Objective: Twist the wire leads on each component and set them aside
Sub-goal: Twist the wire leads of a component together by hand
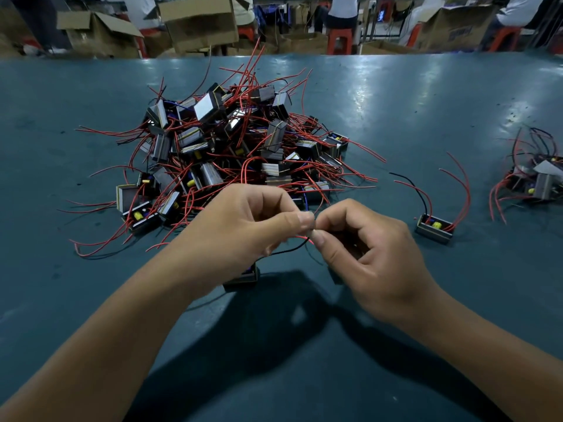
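A big heap of small block-shaped components [231, 147] with long red wire leads lies on the teal table [396, 102] just beyond my hands. My left hand [246, 220] and my right hand [362, 248] meet fingertip to fingertip and pinch the ends of thin red and black wire leads [292, 246]. These leads run down to one dark component [243, 277] that sits on the table under my left wrist, partly hidden. A single component [434, 228] with red and black leads stands alone to the right.
A smaller group of components [536, 178] lies at the right edge. Beyond the table's far edge stand cardboard boxes [198, 22], red stools [338, 41] and several seated people.
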The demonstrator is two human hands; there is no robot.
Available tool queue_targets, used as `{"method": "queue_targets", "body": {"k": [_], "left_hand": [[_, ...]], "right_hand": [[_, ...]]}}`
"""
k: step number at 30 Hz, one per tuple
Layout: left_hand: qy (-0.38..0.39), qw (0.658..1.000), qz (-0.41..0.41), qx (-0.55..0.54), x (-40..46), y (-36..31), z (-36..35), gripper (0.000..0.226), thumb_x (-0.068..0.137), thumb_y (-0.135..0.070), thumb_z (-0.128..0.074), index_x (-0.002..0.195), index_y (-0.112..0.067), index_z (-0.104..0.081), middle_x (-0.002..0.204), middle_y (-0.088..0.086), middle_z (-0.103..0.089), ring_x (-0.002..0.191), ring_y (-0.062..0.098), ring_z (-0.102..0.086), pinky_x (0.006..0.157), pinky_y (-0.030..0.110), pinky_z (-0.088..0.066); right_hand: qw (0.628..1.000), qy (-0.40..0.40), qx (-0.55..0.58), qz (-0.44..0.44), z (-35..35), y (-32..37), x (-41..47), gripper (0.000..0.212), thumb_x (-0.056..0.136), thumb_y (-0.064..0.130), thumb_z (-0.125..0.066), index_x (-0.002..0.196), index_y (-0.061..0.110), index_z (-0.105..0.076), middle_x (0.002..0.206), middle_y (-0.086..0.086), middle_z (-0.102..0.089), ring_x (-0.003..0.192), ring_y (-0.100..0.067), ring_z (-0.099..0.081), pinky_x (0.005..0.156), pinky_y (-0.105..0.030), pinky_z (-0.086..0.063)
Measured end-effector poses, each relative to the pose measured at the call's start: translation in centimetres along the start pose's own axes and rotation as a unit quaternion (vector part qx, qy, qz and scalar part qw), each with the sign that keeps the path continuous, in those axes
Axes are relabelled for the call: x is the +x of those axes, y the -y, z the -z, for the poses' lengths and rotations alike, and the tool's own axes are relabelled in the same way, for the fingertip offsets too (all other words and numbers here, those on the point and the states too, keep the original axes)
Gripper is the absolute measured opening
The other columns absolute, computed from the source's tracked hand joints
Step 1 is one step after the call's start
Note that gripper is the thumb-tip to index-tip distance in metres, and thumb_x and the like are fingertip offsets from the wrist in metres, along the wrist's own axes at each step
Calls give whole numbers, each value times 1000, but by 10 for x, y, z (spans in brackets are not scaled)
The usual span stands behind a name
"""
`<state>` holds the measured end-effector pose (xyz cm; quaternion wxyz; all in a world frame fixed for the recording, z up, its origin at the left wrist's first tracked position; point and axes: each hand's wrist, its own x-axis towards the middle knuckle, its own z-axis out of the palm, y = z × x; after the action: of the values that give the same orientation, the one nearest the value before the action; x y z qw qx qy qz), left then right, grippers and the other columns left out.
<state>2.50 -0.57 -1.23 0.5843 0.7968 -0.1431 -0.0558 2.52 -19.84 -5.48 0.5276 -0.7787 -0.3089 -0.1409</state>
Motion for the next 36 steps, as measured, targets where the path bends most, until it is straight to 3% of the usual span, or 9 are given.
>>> {"method": "queue_targets", "body": {"k": [6,10,14,21,25,28,30,33,36], "left_hand": [[-18,959,-205,196,-1,-1,19,6,91,-15,-69,93,-18,-73,83,-4,-66,71,13,-59,62,19,-43],[3,928,-262,263,3,3,16,9,88,-16,-75,97,-12,-76,96,-1,-65,84,15,-61,73,17,-43],[0,917,-293,271,5,5,16,12,86,-22,-76,91,-11,-77,96,0,-63,88,13,-61,76,27,-49],[11,923,-277,266,5,4,12,15,91,-26,-69,87,-12,-72,90,-3,-60,80,8,-55,75,18,-41],[54,984,-119,120,0,3,6,19,93,-34,-64,80,-21,-68,67,-8,-54,55,13,-43,52,26,-32],[73,997,15,-21,-1,1,2,26,90,-35,-68,70,-19,-69,59,2,-49,56,19,-38,54,30,-28],[64,998,-8,17,-1,2,4,25,92,-35,-66,74,-18,-69,63,7,-54,60,27,-42,58,39,-34],[23,987,-112,114,-1,1,14,6,90,-27,-66,91,-24,-69,76,-4,-63,64,13,-52,59,31,-44],[5,948,-215,234,-1,1,17,16,87,-23,-75,102,-23,-68,93,-6,-63,78,16,-58,66,26,-46]], "right_hand": [[998,9,54,-32,1,-2,1,8,94,19,-62,87,24,-60,69,19,-56,58,-5,-52,59,-15,-40],[997,22,62,-31,3,-2,0,7,94,19,-62,89,24,-61,68,19,-56,58,-6,-51,58,-21,-43],[997,37,68,-25,4,-1,0,6,95,24,-61,89,26,-61,68,18,-55,56,-7,-49,57,-21,-42],[998,37,44,-7,5,-1,0,4,96,21,-61,91,20,-61,68,19,-53,56,-6,-48,57,-17,-38],[1000,17,-11,19,6,2,0,3,95,17,-62,93,16,-64,69,21,-53,57,-3,-50,56,-11,-35],[1000,17,-11,16,6,1,1,4,95,16,-61,92,16,-63,68,20,-52,56,-3,-50,57,-11,-35],[1000,16,15,-9,6,-1,2,5,95,17,-61,89,18,-62,68,19,-54,57,-4,-51,58,-12,-37],[998,10,46,-44,6,-4,2,7,94,23,-62,88,23,-61,68,14,-57,58,-4,-50,57,-17,-42],[996,15,68,-53,6,-4,2,9,93,31,-61,89,24,-61,69,12,-57,59,-4,-50,57,-19,-42]]}}
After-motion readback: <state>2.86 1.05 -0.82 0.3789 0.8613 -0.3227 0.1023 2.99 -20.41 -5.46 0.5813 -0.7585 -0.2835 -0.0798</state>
